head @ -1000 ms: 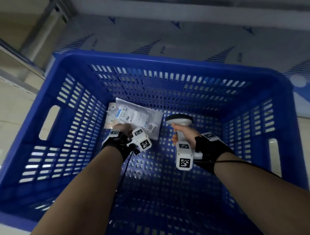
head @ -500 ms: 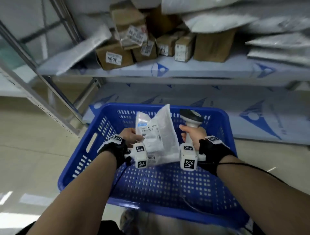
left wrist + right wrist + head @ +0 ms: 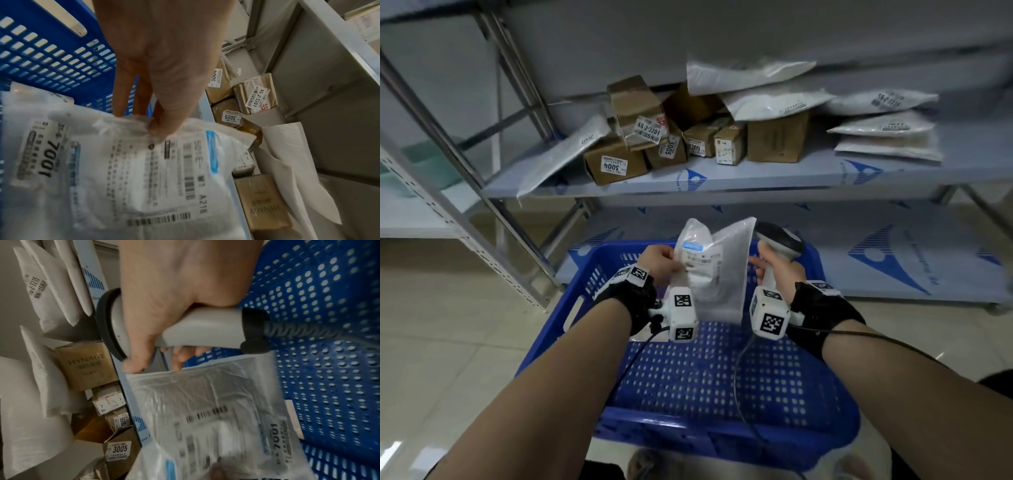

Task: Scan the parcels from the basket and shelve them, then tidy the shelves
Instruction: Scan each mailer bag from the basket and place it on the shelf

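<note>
A clear plastic parcel [image 3: 714,270] with a white label marked 7001 hangs upright over the blue basket [image 3: 585,301]. My left hand [image 3: 659,262] pinches its left edge, thumb on the film, as the left wrist view shows on the parcel [image 3: 127,170] under the left hand [image 3: 156,104]. My right hand [image 3: 774,267] grips a grey barcode scanner [image 3: 779,240] by its handle, right beside the parcel's right edge. In the right wrist view the right hand [image 3: 174,313] wraps the scanner [image 3: 205,327] just above the parcel [image 3: 216,418]. The basket floor [image 3: 329,353] looks bare.
A grey metal shelf [image 3: 756,174] behind the basket carries several brown boxes [image 3: 616,164] labelled 3004, 3005 and others, plus white mailer bags [image 3: 883,133]. The lowest shelf board [image 3: 876,246] lies behind the basket. A slanted rack post [image 3: 482,212] stands at left.
My left hand lifted the parcel out of the basket bottom and holds it upright. The scanner hand rose alongside it. My view tilted up from the basket floor to the shelves.
</note>
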`<state>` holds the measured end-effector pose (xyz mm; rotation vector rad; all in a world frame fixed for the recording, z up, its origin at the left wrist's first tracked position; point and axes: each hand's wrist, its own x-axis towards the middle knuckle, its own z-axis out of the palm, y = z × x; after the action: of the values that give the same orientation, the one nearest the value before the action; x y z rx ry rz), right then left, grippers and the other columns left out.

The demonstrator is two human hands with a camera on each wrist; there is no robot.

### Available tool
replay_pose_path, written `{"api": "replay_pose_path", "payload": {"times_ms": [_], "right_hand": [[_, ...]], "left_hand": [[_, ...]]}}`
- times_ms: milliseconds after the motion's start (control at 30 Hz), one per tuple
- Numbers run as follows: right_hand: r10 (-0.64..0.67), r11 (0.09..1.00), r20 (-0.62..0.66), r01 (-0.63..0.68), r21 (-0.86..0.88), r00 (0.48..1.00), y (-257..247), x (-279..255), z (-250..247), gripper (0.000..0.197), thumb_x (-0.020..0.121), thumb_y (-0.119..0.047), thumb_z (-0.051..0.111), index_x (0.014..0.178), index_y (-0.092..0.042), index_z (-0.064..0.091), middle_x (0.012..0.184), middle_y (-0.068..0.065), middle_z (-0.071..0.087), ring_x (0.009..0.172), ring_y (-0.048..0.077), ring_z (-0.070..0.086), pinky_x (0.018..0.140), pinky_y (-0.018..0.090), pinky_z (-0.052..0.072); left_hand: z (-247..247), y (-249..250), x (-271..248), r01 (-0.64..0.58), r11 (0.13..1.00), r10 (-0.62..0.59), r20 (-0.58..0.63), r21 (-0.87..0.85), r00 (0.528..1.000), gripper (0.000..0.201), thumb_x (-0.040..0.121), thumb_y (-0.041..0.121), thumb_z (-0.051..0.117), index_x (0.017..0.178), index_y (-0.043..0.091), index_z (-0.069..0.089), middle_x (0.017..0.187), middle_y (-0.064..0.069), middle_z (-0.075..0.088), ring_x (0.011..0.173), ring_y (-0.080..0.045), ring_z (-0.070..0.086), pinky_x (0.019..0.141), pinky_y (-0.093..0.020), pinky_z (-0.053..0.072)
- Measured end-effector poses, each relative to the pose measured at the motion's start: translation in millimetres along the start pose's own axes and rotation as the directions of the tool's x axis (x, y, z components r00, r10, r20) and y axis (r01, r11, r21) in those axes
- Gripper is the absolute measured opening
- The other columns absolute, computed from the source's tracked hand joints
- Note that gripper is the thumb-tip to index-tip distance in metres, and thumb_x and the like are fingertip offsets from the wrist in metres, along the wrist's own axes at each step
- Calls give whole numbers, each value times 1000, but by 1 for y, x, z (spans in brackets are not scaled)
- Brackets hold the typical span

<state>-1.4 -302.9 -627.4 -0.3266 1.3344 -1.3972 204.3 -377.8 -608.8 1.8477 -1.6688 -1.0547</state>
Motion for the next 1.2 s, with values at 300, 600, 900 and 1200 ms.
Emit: {"api": "replay_pose_path", "payload": {"times_ms": [300,600,900,1200], "right_hand": [[-59,990,-150,39,-135,987,-4,12,2,25,83,-12,74,102,-1,60,60,5,58,40,9,51,35,16,40],[-43,972,-77,23,-233,996,-4,13,-2,31,79,-10,71,56,-7,51,41,-3,54,43,14,49,45,18,44],[-55,957,-150,9,-291,987,-8,10,1,18,77,-7,67,67,-4,53,48,1,55,41,14,49,50,25,43],[-41,926,-140,-15,-376,989,-26,8,-6,31,79,-8,58,53,-12,43,32,-3,43,35,13,44,36,17,36]], "left_hand": [[10,7,8,-84,995,88,85,-44,993,24,78,1,69,64,12,53,68,-8,58,71,-21,55,75,-45,53],[7,16,-6,-9,980,65,274,-201,960,31,87,-3,57,117,7,58,103,-11,66,85,-20,64,71,-37,57],[11,35,-12,-134,860,135,-33,-492,990,22,92,11,60,109,-2,67,88,-7,66,71,-18,59,63,-28,53],[2,8,-1,34,867,98,237,-497,967,42,90,22,62,125,1,52,108,-10,66,83,-14,69,71,-23,56]]}}
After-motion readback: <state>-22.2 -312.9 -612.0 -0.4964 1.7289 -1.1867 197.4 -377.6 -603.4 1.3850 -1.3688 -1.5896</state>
